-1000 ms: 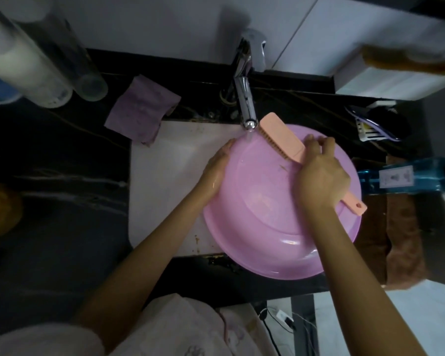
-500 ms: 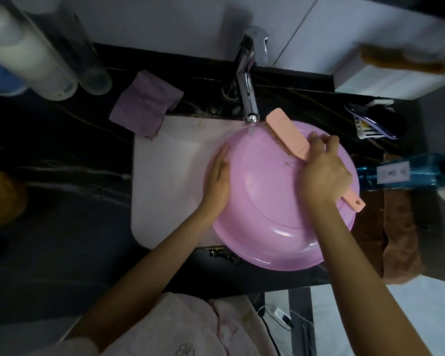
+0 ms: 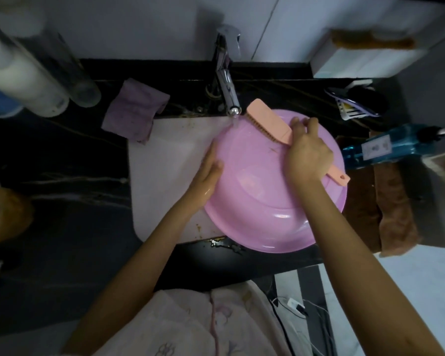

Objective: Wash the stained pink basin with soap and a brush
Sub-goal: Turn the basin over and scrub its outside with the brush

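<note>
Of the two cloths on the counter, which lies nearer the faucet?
The purple cloth, crumpled just left of the faucet. The brown towel lies beyond the right side of the pink basin, farther from the faucet.

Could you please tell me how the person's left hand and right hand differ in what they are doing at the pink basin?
The left hand lies flat with straight fingers, while the right hand is curled. The left hand holds nothing and presses on the left side of the basin; the right hand grips the brush by its handle. Both are bare and work on the same basin.
</note>
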Motion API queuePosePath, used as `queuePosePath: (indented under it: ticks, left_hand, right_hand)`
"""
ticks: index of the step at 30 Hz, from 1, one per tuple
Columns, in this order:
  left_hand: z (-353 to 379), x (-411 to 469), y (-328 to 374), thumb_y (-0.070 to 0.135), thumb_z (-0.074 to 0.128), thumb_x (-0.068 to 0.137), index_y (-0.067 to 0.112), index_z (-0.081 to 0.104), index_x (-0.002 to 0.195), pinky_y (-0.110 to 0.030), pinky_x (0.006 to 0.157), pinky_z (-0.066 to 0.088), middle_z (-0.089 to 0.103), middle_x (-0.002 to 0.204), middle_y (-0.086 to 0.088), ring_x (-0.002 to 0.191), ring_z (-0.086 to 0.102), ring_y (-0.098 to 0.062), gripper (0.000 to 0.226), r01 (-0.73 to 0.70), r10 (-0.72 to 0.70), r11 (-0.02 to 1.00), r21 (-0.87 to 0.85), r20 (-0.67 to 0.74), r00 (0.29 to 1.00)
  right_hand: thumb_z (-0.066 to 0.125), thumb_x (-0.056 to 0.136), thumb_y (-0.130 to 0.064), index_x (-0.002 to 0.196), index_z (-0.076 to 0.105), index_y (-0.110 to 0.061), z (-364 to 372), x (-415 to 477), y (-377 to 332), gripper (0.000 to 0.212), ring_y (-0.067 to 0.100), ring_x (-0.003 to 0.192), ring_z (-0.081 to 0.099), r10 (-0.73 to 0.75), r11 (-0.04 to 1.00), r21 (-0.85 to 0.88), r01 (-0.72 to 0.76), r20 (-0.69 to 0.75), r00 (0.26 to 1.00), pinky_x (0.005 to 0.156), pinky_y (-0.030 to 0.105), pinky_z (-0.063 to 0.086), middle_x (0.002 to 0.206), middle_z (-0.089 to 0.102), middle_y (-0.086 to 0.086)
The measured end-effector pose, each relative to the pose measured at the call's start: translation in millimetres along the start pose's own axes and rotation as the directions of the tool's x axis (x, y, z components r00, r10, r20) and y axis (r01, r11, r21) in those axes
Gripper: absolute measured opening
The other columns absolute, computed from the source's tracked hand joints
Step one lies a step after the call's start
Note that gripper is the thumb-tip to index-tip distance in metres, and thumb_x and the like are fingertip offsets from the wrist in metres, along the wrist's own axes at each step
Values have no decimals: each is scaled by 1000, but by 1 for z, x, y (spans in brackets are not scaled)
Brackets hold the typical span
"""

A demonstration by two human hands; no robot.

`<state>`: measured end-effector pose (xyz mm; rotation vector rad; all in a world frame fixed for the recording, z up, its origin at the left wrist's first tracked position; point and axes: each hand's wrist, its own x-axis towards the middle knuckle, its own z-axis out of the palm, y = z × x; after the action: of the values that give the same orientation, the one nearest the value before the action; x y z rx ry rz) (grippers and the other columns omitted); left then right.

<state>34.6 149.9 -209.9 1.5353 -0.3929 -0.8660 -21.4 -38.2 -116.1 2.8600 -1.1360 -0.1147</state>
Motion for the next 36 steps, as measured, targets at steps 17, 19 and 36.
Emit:
queuePosePath:
  ticks: [17, 19, 36]
  left_hand:
    - [-4, 49, 5, 39, 30, 100, 7, 55, 125, -30, 98, 37, 57, 127, -6, 118, 51, -21, 48, 411, -455, 862, -297, -98, 885]
    - [-4, 57, 8, 40, 30, 100, 13, 58, 120, -29, 97, 36, 59, 122, -2, 115, 51, -17, 43, 428, -453, 868, -250, -46, 891]
    - [2, 82, 31, 35, 40, 98, 3, 54, 123, -37, 93, 47, 58, 122, -12, 109, 54, -17, 43, 449, -453, 892, -57, -82, 888]
  right_hand:
    - [39, 96, -6, 145, 28, -14, -22, -29, 14, 51, 33, 99, 56, -43, 998, -47, 49, 117, 992, 58, 32, 36, 150, 22, 9]
    - [39, 97, -8, 144, 32, -13, -22, -26, 11, 48, 30, 102, 54, -77, 995, -49, 83, 108, 991, 59, 31, 34, 148, 27, 6]
    - [37, 98, -9, 142, 35, -14, -22, -19, 1, 45, 25, 104, 52, -51, 999, 5, 50, 92, 994, 68, 31, 41, 139, 37, 4]
